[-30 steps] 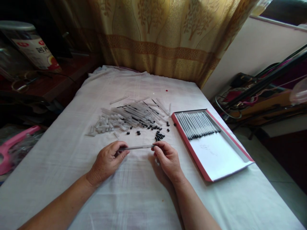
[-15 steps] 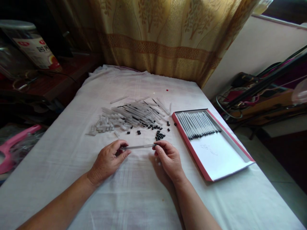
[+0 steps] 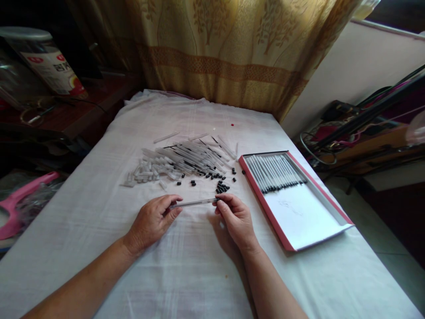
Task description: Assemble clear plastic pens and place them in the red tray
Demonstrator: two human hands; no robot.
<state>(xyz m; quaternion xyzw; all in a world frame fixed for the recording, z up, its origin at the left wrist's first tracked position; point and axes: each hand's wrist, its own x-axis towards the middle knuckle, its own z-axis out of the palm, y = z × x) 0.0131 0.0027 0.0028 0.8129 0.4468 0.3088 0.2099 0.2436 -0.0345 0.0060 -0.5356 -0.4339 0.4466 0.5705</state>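
A slim clear pen (image 3: 195, 203) is stretched level between my two hands, above the cloth. My left hand (image 3: 153, 220) pinches its left end between thumb and fingers. At the other end, my right hand (image 3: 236, 220) is closed with thumb and forefinger on the tip, where something dark shows; my fingers hide most of it. Just beyond the hands lie small black plugs (image 3: 222, 187), a heap of clear pen barrels and dark refills (image 3: 189, 156), and a pile of clear caps (image 3: 149, 170).
To the right, an open red-edged box (image 3: 305, 212) holds a row of pens with black ends (image 3: 275, 173). A white cloth (image 3: 186, 274) covers the table. A patterned curtain (image 3: 226, 53) hangs behind. At left are a labelled jar (image 3: 49, 66) and a pink handle (image 3: 20, 199).
Both hands keep their hold on the pen. They and the pen sit almost where they were; the whole view has shifted very slightly.
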